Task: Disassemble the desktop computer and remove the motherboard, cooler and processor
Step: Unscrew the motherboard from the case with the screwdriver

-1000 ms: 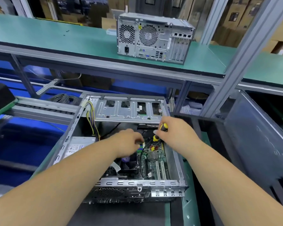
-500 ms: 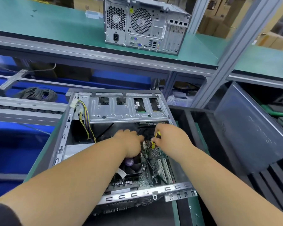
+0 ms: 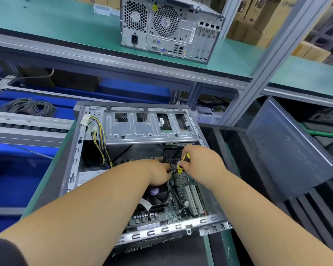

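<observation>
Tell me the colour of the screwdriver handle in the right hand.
Yellow and black, seen in the head view: screwdriver gripped by the right hand.

Bright even overhead light, soft shadows, wide-angle edge warp, slight blur w/ compression.

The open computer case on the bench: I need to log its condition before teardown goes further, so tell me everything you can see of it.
The open computer case is grey sheet metal, lying on its side with the side panel off. A perforated drive cage spans its far end, with yellow and black cables hanging at the far left. The green motherboard and black cooler fan are still inside. The left hand reaches in; the right hand holds a yellow-and-black screwdriver over the board.
</observation>
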